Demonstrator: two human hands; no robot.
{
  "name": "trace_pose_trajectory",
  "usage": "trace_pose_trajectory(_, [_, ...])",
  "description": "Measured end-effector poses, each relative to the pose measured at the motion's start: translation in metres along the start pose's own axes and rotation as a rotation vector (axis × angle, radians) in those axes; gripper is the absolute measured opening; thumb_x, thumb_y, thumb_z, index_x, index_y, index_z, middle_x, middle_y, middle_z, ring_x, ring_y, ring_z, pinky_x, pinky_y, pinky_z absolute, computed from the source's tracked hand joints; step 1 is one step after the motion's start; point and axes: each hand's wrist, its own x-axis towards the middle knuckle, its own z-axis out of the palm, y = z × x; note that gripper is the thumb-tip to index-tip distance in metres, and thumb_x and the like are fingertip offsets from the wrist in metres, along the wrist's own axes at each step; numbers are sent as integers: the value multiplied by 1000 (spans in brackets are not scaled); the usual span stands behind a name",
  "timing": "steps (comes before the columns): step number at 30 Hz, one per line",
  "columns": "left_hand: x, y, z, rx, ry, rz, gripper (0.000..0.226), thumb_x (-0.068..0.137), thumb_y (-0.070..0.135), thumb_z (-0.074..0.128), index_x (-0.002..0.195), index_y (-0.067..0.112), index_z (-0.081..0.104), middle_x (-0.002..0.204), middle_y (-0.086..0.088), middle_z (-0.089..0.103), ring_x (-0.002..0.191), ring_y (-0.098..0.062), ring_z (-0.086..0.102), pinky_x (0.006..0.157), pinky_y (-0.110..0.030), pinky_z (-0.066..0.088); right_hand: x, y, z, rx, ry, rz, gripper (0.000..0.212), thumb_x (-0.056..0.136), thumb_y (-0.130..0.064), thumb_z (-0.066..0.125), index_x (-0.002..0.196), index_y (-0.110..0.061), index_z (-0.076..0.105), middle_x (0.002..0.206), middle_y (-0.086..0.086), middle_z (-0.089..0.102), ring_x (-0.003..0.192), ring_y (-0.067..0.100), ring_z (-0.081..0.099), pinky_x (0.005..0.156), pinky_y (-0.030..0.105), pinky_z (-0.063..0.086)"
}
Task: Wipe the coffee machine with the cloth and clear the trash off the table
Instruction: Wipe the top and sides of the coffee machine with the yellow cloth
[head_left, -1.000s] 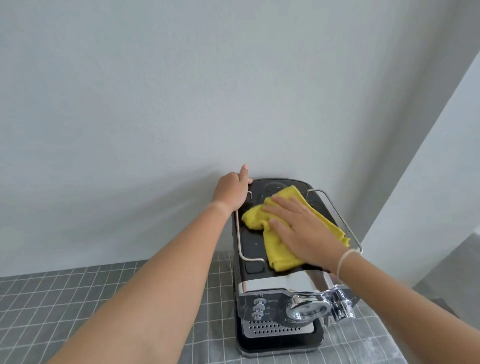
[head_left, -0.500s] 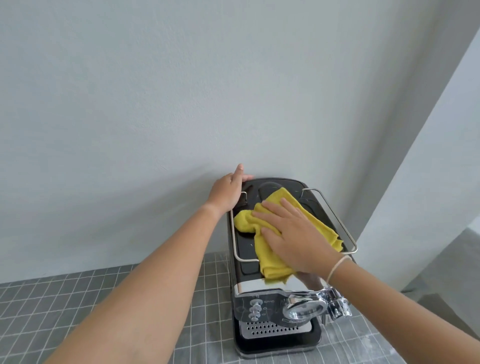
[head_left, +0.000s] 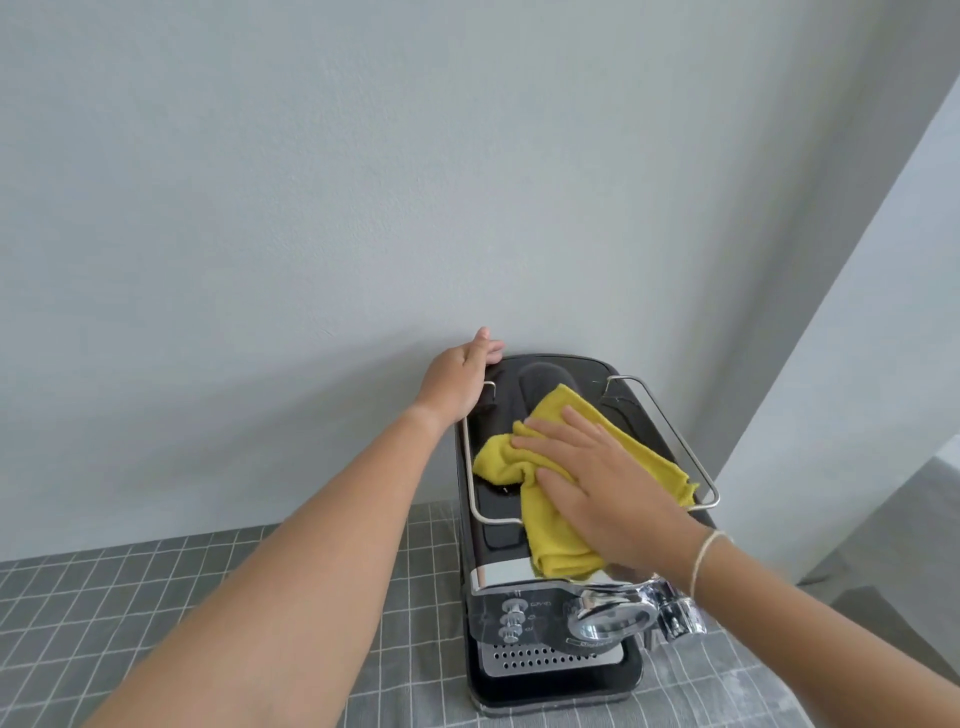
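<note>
Coffee machine (head_left: 550, 525) sits lower centre of the frame on the counter (head_left: 104, 597), hard against the wall. My right hand (head_left: 608, 493) lies flat on the yellow cloth (head_left: 550, 540), fingers straight and spread, pressing it onto the machine's dark top. My left hand (head_left: 460, 382) rests on the back left corner of the top to steady it; whether its fingers curl over the edge I cannot tell.

I judge the main risk is snagging: the thin metal rail (head_left: 670, 441) loops round the top, and the cloth's loose edge lies right beside its right run, so a wide stroke could catch or drag the cloth off. A hard push toward me might also knock the chrome portafilter (head_left: 613, 618) jutting from the front.

The cloth is soft, nubbly, bunched into folds. The top is smooth black plastic with a raised hump; the front is mirror-bright metal with small knobs (head_left: 511, 621) and a perforated drip grille (head_left: 540, 660). A grey gridded fabric covers the counter.
</note>
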Motion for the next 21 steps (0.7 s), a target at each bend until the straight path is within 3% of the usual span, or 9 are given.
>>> trace_pose_trajectory(6, [0,-1,-1,2,3,-2,52,100,37,17,126,15,56,127,-6,62,125,-15,50,94,-16,27,86,18,11,-141,20,96,43,97,-22,31,138,-20,38,151,1,32,142,23,19,118,37,9])
trace_pose_trajectory(9, [0,0,-1,5,2,-9,52,100,35,17,126,14,56,127,-6,63,125,-15,49,94,-16,28,72,8,13,-208,35,52,46,94,-26,26,138,-20,39,150,1,35,141,25,21,118,41,13])
trace_pose_trajectory(13, [3,-1,0,9,10,-11,52,100,34,17,125,12,57,126,-6,63,127,-13,47,88,-12,26,2,-13,7,-105,2,-118,41,96,-21,35,136,-29,42,149,-12,35,142,11,17,117,26,3])
trace_pose_trajectory(16, [4,-1,0,7,14,-18,52,100,34,16,124,12,57,126,-6,64,127,-14,46,89,-12,26,-15,-12,-4,42,-44,-100,42,94,-14,38,130,-33,48,145,-18,38,138,-1,16,116,21,2])
trace_pose_trajectory(21, [8,2,-6,3,27,-19,52,100,34,16,125,13,56,127,-5,63,129,-13,44,94,-17,25,35,-12,-7,-95,-34,-54,44,95,-15,34,135,-29,43,150,-9,34,144,15,13,116,28,3])
